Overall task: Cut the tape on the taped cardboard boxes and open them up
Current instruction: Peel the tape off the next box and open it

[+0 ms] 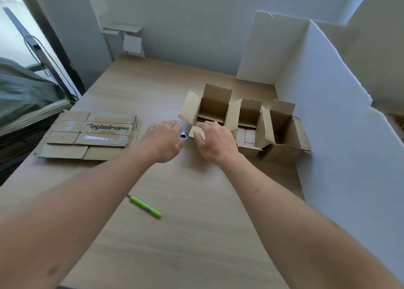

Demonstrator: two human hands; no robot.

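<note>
- Three open cardboard boxes stand in a row on the far right part of the table (196,212), touching or just beside each other: left box (209,107), middle box (248,122), right box (284,135)
- All three are plain brown corrugated card with top flaps raised or splayed outward; no print is visible on them
- One stack of flattened cardboard (91,133) lies on the left part of the table, well apart from the boxes; the number of sheets in it cannot be counted
- The top sheet of the stack carries dark print reading approximately "Jasimir", followed by characters too small to read, and a white label strip whose text is illegible
- One green utility knife (146,207) lies on the table near the person, between the two forearms, touched by neither hand
- Right hand (216,140): thumb and curled fingers grip the near flap (196,132) of the left box
- Left hand (165,139): fingers extended and relaxed, holding nothing, positioned just left of the left box; contact with the box cannot be confirmed
- One small round dark hole with a metallic rim (184,135) sits in the table between the two hands
- White panels (328,114) stand upright along the right side and rear right of the table
</note>
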